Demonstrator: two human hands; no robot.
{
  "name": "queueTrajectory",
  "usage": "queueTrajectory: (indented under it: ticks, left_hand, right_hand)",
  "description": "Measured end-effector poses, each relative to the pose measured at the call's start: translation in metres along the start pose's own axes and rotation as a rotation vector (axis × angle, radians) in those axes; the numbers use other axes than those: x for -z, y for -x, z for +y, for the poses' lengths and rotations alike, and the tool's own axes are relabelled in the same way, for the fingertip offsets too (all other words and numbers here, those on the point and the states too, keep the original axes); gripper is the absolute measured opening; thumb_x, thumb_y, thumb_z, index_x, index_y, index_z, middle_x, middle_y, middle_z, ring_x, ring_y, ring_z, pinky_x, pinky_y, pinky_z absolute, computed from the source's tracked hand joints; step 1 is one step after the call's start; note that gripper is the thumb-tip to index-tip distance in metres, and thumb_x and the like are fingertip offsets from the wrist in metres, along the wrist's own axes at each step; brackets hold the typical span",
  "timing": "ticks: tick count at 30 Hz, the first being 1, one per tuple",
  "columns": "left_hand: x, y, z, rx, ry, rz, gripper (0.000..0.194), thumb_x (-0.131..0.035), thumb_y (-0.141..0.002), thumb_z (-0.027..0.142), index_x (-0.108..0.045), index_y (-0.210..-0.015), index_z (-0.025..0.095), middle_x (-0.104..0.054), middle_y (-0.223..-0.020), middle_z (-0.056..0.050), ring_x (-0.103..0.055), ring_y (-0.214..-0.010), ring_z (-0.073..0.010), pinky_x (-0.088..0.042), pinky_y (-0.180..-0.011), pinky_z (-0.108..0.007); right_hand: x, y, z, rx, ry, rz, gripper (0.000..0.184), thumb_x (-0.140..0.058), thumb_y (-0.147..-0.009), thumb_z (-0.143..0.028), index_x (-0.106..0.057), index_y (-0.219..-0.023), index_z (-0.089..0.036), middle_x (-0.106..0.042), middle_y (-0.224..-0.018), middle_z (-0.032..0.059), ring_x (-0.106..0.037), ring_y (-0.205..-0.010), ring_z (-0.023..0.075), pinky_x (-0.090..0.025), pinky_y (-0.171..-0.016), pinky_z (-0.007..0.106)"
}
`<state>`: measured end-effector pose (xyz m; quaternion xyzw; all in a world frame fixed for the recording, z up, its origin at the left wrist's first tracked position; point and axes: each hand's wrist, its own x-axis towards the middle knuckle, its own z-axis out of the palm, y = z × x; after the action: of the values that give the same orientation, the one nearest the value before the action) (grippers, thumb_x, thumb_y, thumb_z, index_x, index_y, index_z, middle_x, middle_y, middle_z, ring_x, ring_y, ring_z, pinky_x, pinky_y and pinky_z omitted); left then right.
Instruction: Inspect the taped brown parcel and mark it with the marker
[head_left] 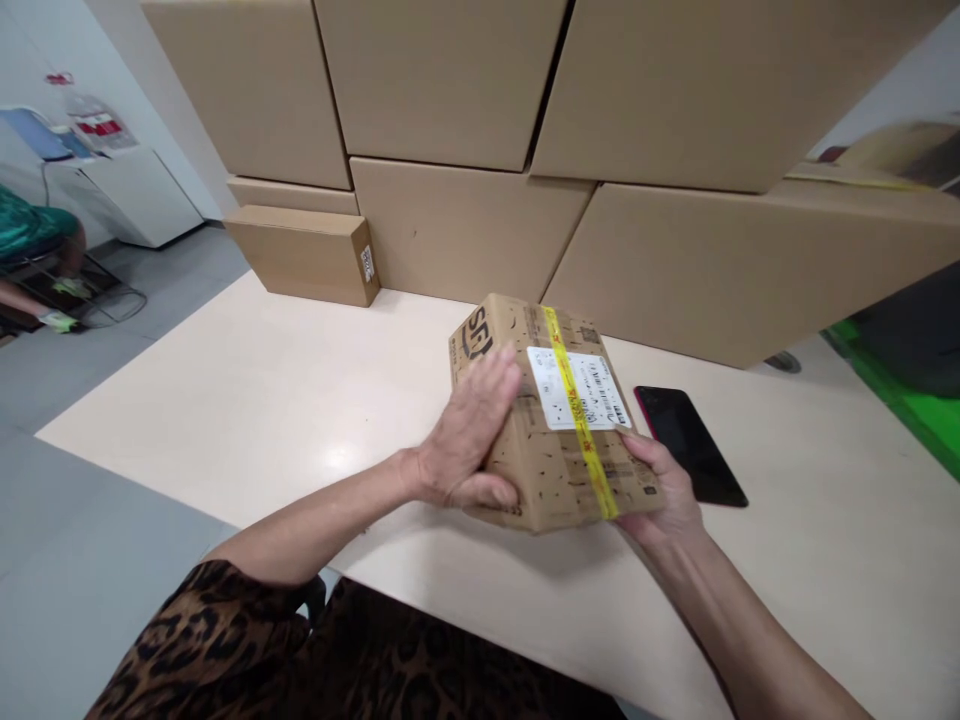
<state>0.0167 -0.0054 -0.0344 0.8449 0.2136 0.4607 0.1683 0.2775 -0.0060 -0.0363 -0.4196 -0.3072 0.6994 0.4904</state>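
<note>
Parcel (553, 465) tilted near front edge of table (262, 420) | left hand (471, 432): fingers outstretched against its left side | right hand (666, 495): grasping its right corner

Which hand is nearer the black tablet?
Right. The right hand is just left of the tablet, gripping the parcel; the left hand is farther away, against the parcel's left side.

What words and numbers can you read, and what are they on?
"SF": big black letters on the carton; its smaller print is unreadable.
White label: print too small.
Yellow tape: red marks too blurred.
Sticker on the small box: too small.
Bottle: red label too blurred.
</note>
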Motion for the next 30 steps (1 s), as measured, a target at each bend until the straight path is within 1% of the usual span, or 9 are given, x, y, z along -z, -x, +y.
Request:
queueTrajectory:
  ticks: [3,6,11,14,17,19,24,27,30]
  left_hand:
    - [0.016,-0.006,-0.01,0.152,-0.013,0.144,0.097,-0.035,-0.103,0.082,0.005,-0.178,0.036,0.009,-0.19,-0.006,0.007,-0.174,-0.043,0.006,-0.14,-0.065]
    - [0.025,-0.008,-0.017,0.419,0.109,0.28,0.106,-0.044,-0.099,0.085,-0.002,-0.178,0.03,0.003,-0.19,-0.011,0.007,-0.175,-0.0398,0.0,-0.141,-0.062]
    - [0.019,-0.009,-0.023,0.744,0.562,0.395,0.115,-0.077,-0.086,0.071,-0.016,-0.174,0.03,-0.046,-0.171,-0.02,-0.043,-0.162,-0.0461,-0.042,-0.128,-0.067]
    - [0.016,-0.013,-0.018,0.851,0.738,0.436,0.113,-0.082,-0.081,0.063,-0.021,-0.171,0.031,-0.06,-0.158,-0.019,-0.06,-0.147,-0.0452,-0.053,-0.117,-0.067]
    - [0.017,-0.017,-0.01,0.866,0.813,0.442,0.107,-0.084,-0.079,0.056,-0.029,-0.167,0.032,-0.073,-0.141,-0.016,-0.071,-0.132,-0.0438,-0.056,-0.111,-0.067]
    - [0.018,-0.018,-0.006,0.817,0.816,0.45,0.104,-0.085,-0.079,0.055,-0.032,-0.166,0.032,-0.075,-0.137,-0.014,-0.07,-0.134,-0.0433,-0.054,-0.114,-0.068]
    - [0.013,-0.01,-0.007,0.725,0.793,0.416,0.129,-0.087,-0.075,0.069,-0.012,-0.176,0.037,-0.045,-0.175,-0.015,-0.035,-0.166,-0.0445,-0.035,-0.131,-0.071]
    - [0.005,-0.006,-0.005,0.722,0.843,0.271,0.143,-0.093,-0.071,0.066,-0.001,-0.178,0.037,-0.034,-0.181,-0.018,-0.037,-0.164,-0.0479,-0.038,-0.128,-0.074]
    - [-0.001,-0.006,-0.003,0.742,0.887,0.102,0.136,-0.094,-0.076,0.05,-0.005,-0.178,0.036,-0.046,-0.174,-0.02,-0.05,-0.157,-0.0472,-0.045,-0.122,-0.075]
  right_hand:
    - [-0.006,0.006,0.003,-0.043,0.058,-0.027,0.034,-0.089,-0.065,-0.047,-0.081,-0.094,-0.029,-0.09,-0.101,0.0074,-0.078,-0.127,0.0439,-0.058,-0.116,0.062]
    - [-0.009,0.011,0.005,-0.04,0.109,-0.093,0.054,-0.088,-0.068,-0.047,-0.079,-0.118,-0.03,-0.087,-0.122,0.0089,-0.075,-0.132,0.0432,-0.057,-0.116,0.062]
    - [-0.003,0.015,0.005,0.048,0.163,-0.137,0.074,-0.089,-0.076,-0.045,-0.067,-0.145,-0.034,-0.079,-0.143,0.0074,-0.075,-0.131,0.0401,-0.06,-0.114,0.058]
    - [-0.004,0.018,0.003,0.08,0.162,-0.111,0.081,-0.092,-0.074,-0.045,-0.064,-0.149,-0.036,-0.079,-0.144,0.0068,-0.073,-0.135,0.0395,-0.06,-0.114,0.056]
    - [-0.009,0.023,-0.001,0.078,0.182,-0.081,0.083,-0.093,-0.074,-0.044,-0.062,-0.151,-0.037,-0.078,-0.145,0.0059,-0.071,-0.138,0.0377,-0.059,-0.116,0.053]
    - [-0.011,0.026,-0.003,0.086,0.196,-0.091,0.084,-0.092,-0.077,-0.044,-0.059,-0.153,-0.039,-0.077,-0.147,0.005,-0.069,-0.141,0.0371,-0.058,-0.118,0.054]
    - [-0.002,0.027,-0.007,0.133,0.201,-0.103,0.078,-0.092,-0.076,-0.044,-0.062,-0.148,-0.039,-0.079,-0.142,0.0048,-0.07,-0.139,0.0402,-0.06,-0.116,0.057]
    - [0.003,0.023,-0.008,0.233,0.188,-0.037,0.075,-0.093,-0.075,-0.042,-0.065,-0.144,-0.037,-0.079,-0.14,0.0055,-0.072,-0.136,0.0423,-0.06,-0.116,0.06]
    - [0.002,0.02,-0.009,0.284,0.151,0.02,0.07,-0.09,-0.078,-0.041,-0.064,-0.143,-0.037,-0.078,-0.142,0.0054,-0.072,-0.135,0.0413,-0.059,-0.116,0.062]
